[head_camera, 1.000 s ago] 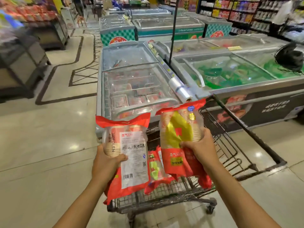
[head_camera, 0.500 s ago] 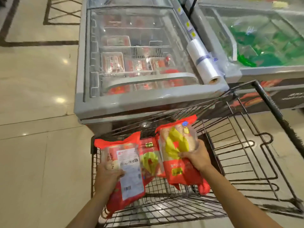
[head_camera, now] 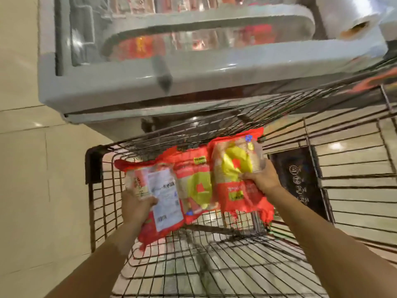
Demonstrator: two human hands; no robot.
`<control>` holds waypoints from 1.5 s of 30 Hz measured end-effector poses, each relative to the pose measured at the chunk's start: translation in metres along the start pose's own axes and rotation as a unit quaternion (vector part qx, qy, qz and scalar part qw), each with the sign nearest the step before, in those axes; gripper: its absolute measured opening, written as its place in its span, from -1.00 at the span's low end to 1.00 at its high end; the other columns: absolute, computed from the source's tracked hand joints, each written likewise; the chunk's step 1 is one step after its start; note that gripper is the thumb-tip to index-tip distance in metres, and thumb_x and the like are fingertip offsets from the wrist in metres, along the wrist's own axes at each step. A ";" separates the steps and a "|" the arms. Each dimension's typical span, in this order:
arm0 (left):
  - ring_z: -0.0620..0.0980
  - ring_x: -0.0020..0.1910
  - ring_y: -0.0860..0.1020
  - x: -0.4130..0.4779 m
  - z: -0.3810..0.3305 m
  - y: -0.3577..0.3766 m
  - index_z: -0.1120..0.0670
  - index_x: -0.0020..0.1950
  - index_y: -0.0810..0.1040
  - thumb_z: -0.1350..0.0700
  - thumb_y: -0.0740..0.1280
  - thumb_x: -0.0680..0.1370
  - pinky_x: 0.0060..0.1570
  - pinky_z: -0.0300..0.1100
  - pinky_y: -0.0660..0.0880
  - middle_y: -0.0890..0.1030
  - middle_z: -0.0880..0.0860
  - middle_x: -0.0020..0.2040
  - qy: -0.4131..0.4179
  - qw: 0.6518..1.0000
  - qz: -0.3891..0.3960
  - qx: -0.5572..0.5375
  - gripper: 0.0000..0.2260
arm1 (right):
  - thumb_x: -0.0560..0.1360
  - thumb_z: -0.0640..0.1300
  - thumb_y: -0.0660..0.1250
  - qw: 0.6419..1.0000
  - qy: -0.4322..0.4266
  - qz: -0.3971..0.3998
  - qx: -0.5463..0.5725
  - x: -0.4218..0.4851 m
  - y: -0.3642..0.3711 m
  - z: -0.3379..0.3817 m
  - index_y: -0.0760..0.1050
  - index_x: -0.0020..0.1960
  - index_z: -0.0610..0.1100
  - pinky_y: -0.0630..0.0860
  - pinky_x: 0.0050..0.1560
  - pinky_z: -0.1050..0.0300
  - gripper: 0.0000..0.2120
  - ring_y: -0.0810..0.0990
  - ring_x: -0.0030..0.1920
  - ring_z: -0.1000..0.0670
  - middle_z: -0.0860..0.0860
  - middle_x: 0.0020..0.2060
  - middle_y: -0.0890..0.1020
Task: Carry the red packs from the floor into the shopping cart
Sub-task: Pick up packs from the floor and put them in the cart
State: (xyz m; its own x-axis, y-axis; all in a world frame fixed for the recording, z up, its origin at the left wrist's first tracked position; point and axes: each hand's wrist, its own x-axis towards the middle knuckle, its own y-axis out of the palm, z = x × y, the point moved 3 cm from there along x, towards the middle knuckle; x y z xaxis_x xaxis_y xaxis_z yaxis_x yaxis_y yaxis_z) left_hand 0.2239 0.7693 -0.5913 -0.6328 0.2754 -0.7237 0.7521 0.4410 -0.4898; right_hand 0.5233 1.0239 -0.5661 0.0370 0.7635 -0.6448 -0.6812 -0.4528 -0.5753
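Fingers are clamped mid-body: left hand (head_camera: 137,204) on the white-labelled red film pack (head_camera: 165,190), right hand (head_camera: 261,177) on the yellow-printed red film pack (head_camera: 233,168); both are judged light, soft, slippery.

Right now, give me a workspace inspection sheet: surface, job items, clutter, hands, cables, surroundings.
Surface: wire shopping cart on tiled floor.
Job's things: three red packs within the basket: left pack, middle pack, right pack; the middle one is unheld.
Clutter: black placard on the cart's wall.
Hands: left hand grips left pack; right hand grips right pack.
Cables: nothing seen.
Surroundings: chest freezer ahead, bag roll at its right; image blurred.
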 end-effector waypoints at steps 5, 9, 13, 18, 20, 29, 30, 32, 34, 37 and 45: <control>0.12 -0.03 0.69 0.027 0.004 0.008 0.23 0.33 0.45 0.35 0.54 0.45 -0.01 0.07 0.65 0.67 0.09 0.07 -0.019 0.999 0.020 0.041 -0.50 | 0.18 -0.17 0.72 0.998 0.007 0.006 -0.056 0.016 0.011 -0.009 0.45 0.21 -0.14 0.65 -0.02 -0.05 -0.30 0.66 -0.03 -0.10 -0.10 0.02 0.67; 0.19 0.09 0.57 0.011 -0.008 0.011 0.28 0.45 0.26 0.31 0.45 0.56 0.00 0.01 0.52 0.53 0.08 0.11 0.016 0.993 0.008 0.118 -0.45 | 0.48 -0.12 0.49 0.987 0.002 -0.019 -0.162 -0.003 0.011 -0.002 0.34 0.36 -0.18 0.52 0.08 -0.07 -0.46 0.62 0.15 -0.25 -0.19 0.15 0.63; 0.15 0.08 0.56 -0.013 -0.018 0.009 0.20 0.41 0.35 0.24 0.47 0.50 0.01 0.00 0.55 0.50 0.09 0.16 0.057 0.983 0.000 0.177 -0.47 | 0.50 -0.06 0.34 0.971 -0.023 0.021 -0.238 -0.025 0.015 0.007 0.29 0.40 -0.12 0.56 0.13 -0.15 -0.49 0.61 0.18 -0.29 -0.22 0.20 0.61; 0.19 0.29 0.52 -0.074 -0.054 -0.003 0.11 0.41 0.38 0.07 0.51 0.45 0.26 0.20 0.53 0.51 0.15 0.31 0.171 0.961 -0.035 0.214 -0.42 | 0.55 -0.03 0.39 0.939 -0.135 0.039 -0.313 -0.091 -0.017 0.053 0.32 0.44 -0.12 0.54 0.22 -0.14 -0.47 0.56 0.28 -0.27 -0.18 0.43 0.47; 0.26 0.39 0.46 -0.109 -0.081 -0.009 0.14 0.50 0.32 0.03 0.47 0.51 0.35 0.24 0.46 0.45 0.22 0.43 0.212 0.945 -0.046 0.243 -0.37 | 0.59 0.06 0.36 0.912 -0.195 0.039 -0.359 -0.119 -0.024 0.075 0.25 0.55 -0.12 0.39 0.44 -0.15 -0.38 0.42 0.45 -0.24 -0.17 0.52 0.36; 0.27 0.61 0.21 -0.320 -0.199 -0.103 0.20 0.66 0.14 -0.19 0.25 0.54 0.56 0.21 0.18 0.21 0.25 0.64 0.389 0.831 -0.207 0.341 -0.20 | 0.63 0.24 0.20 0.797 -0.477 -0.043 -0.367 -0.313 -0.104 0.200 0.11 0.65 -0.08 0.14 0.57 -0.16 -0.28 0.19 0.60 -0.18 -0.17 0.60 0.23; 0.29 0.60 0.22 -0.352 -0.207 -0.122 0.20 0.66 0.15 -0.20 0.26 0.55 0.55 0.24 0.19 0.22 0.26 0.63 0.407 0.814 -0.236 0.341 -0.21 | 0.63 0.24 0.20 0.776 -0.513 -0.060 -0.361 -0.343 -0.120 0.212 0.09 0.65 -0.08 0.11 0.57 -0.18 -0.28 0.16 0.61 -0.19 -0.18 0.62 0.20; 0.30 0.57 0.28 -0.384 -0.222 -0.143 0.20 0.64 0.22 -0.25 0.18 0.54 0.50 0.29 0.26 0.29 0.25 0.61 0.428 0.790 -0.277 0.340 -0.22 | 0.65 0.22 0.18 0.766 -0.536 -0.072 -0.348 -0.375 -0.138 0.228 0.01 0.68 -0.05 0.02 0.60 -0.21 -0.27 0.07 0.64 -0.18 -0.15 0.66 0.11; 0.25 0.58 0.28 -0.432 -0.229 -0.168 0.15 0.65 0.23 -0.29 0.07 0.52 0.53 0.27 0.24 0.29 0.21 0.62 0.436 0.766 -0.336 0.332 -0.20 | 0.65 0.22 0.17 0.749 -0.575 -0.102 -0.315 -0.415 -0.165 0.240 -0.02 0.68 -0.01 -0.03 0.61 -0.21 -0.27 0.04 0.65 -0.15 -0.12 0.67 0.09; 0.15 0.66 0.11 -0.486 -0.233 -0.197 0.05 0.70 0.06 -0.37 -0.12 0.53 0.61 0.16 0.04 0.13 0.11 0.69 0.418 0.755 -0.389 0.323 -0.18 | 0.65 0.29 0.10 0.717 -0.618 -0.122 -0.299 -0.464 -0.184 0.254 -0.04 0.68 0.01 -0.04 0.61 -0.22 -0.27 0.02 0.66 -0.14 -0.11 0.67 0.07; 0.11 0.67 0.03 -0.566 -0.194 -0.266 -0.01 0.70 -0.06 -0.34 0.09 0.65 0.63 0.13 -0.02 0.05 0.07 0.71 0.332 0.742 -0.480 0.330 -0.27 | 0.65 0.32 0.07 0.640 -0.694 -0.105 -0.313 -0.567 -0.185 0.274 -0.04 0.68 0.02 0.03 0.60 -0.20 -0.27 0.07 0.64 -0.14 -0.11 0.66 0.10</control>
State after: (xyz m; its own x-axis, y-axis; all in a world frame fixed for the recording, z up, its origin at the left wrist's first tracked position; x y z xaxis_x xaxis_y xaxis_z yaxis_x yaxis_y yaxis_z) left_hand 0.3465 0.6620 0.0432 -0.7224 0.5613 0.4038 -0.3159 0.2515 -0.9148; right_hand 0.4276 0.8007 0.0439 -0.9011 0.3143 0.2987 -0.3261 -0.0371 -0.9446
